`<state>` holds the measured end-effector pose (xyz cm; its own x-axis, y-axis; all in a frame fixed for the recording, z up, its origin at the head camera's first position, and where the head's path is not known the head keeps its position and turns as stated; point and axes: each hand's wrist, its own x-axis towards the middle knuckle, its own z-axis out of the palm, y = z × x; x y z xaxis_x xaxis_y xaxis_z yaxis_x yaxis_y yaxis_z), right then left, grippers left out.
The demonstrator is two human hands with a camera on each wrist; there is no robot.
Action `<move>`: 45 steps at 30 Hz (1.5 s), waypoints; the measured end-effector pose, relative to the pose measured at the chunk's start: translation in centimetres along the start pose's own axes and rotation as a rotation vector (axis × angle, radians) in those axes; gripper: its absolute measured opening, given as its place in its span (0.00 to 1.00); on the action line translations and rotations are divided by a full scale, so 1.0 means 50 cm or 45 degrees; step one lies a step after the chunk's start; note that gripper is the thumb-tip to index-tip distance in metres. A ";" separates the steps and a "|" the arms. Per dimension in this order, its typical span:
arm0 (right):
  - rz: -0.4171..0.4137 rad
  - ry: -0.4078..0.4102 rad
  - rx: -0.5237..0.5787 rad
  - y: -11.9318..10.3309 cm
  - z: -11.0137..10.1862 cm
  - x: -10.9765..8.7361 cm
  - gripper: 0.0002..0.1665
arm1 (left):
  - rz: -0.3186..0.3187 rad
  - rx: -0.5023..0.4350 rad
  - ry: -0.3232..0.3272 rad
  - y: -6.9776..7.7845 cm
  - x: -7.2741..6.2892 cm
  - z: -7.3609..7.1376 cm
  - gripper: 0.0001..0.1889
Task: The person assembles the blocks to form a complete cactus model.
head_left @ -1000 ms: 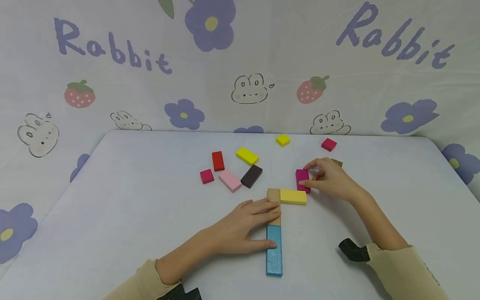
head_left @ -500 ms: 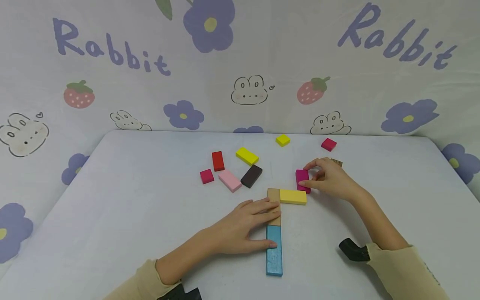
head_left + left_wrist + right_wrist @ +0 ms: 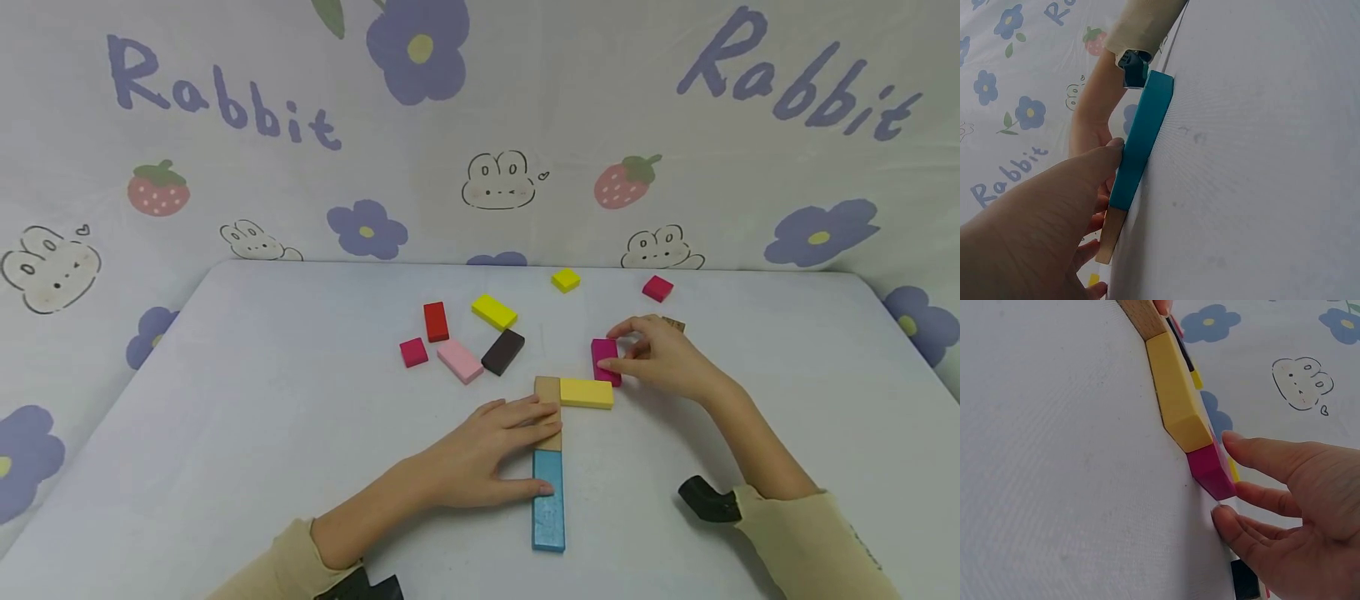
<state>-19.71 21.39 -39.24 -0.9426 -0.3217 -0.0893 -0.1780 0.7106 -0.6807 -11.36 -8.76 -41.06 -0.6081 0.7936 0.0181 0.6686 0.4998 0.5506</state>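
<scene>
In the head view, my left hand [image 3: 502, 454] lies over a row of blocks. Its fingertips rest on a natural wood block [image 3: 548, 388], and its thumb touches a long blue block [image 3: 548, 521] that continues the row toward me. A yellow block [image 3: 587, 394] extends right from the wood block's far end. Beyond that yellow block's right end stands a magenta block [image 3: 1210, 469], set crosswise. My right hand [image 3: 660, 358] holds the magenta block, thumb on its top and curved fingers around its far end. The left wrist view shows the blue block [image 3: 1144, 131] beside my thumb.
Farther back lie a red block [image 3: 436, 322], a yellow block [image 3: 494, 312], a pink block [image 3: 460, 362], a black block [image 3: 503, 352] and a small crimson block [image 3: 413, 352]. A small yellow block [image 3: 566, 280] and another crimson block [image 3: 657, 288] sit near the table's back edge.
</scene>
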 end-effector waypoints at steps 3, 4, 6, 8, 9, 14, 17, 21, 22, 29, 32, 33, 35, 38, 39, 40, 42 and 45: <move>-0.003 0.004 -0.004 -0.003 -0.004 -0.003 0.30 | 0.002 -0.001 0.002 0.000 0.000 0.000 0.38; -0.001 0.007 -0.005 -0.005 -0.005 -0.004 0.30 | 0.001 -0.002 0.002 0.000 0.000 0.000 0.38; 0.011 0.011 -0.008 -0.007 -0.010 -0.006 0.32 | 0.001 0.000 0.000 0.000 0.000 0.001 0.38; 0.021 0.019 -0.011 -0.008 -0.016 -0.007 0.33 | 0.002 0.005 -0.001 -0.001 0.001 0.002 0.38; 0.023 0.025 -0.013 -0.009 -0.019 -0.008 0.33 | 0.003 0.008 -0.001 -0.001 0.001 0.002 0.38; 0.017 0.067 -0.026 -0.009 -0.033 -0.011 0.31 | 0.004 0.019 0.000 -0.002 0.001 0.002 0.38; -0.001 0.104 -0.038 -0.008 -0.044 -0.015 0.30 | -0.003 0.022 0.000 -0.001 0.000 0.002 0.38; 0.007 0.152 -0.042 -0.008 -0.059 -0.020 0.29 | -0.009 0.022 -0.002 -0.002 -0.002 0.003 0.38; 0.017 0.162 -0.042 -0.007 -0.063 -0.021 0.29 | -0.009 0.020 -0.003 -0.001 -0.002 0.003 0.38; 0.065 0.215 -0.035 0.010 -0.082 -0.027 0.33 | -0.009 0.020 0.003 -0.001 -0.005 0.003 0.38; 0.088 0.219 -0.037 0.019 -0.086 -0.029 0.35 | -0.005 0.022 0.006 -0.002 -0.006 0.003 0.38; 0.096 0.216 -0.038 0.022 -0.087 -0.029 0.36 | -0.004 0.023 0.006 -0.002 -0.006 0.004 0.38; 0.111 0.208 -0.027 0.028 -0.089 -0.030 0.37 | -0.002 0.024 0.005 -0.003 -0.006 0.004 0.38; 0.135 0.186 -0.015 0.037 -0.090 -0.031 0.40 | 0.000 0.026 0.005 -0.003 -0.005 0.005 0.38; 0.141 0.178 -0.013 0.040 -0.090 -0.032 0.41 | 0.001 0.027 0.005 -0.003 -0.005 0.005 0.38; 0.147 0.171 -0.012 0.043 -0.090 -0.033 0.42 | 0.002 0.029 0.005 -0.003 -0.005 0.006 0.38; 0.153 0.157 -0.019 0.050 -0.090 -0.034 0.43 | 0.005 0.035 0.006 -0.003 -0.005 0.006 0.38; 0.156 0.144 -0.026 0.057 -0.088 -0.035 0.44 | 0.004 0.037 0.003 -0.003 -0.005 0.007 0.38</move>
<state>-19.84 26.73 -37.82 -0.9832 -0.1602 -0.0871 -0.0647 0.7531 -0.6547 -11.14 -8.92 -41.44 -0.6071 0.7943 0.0220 0.6827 0.5072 0.5259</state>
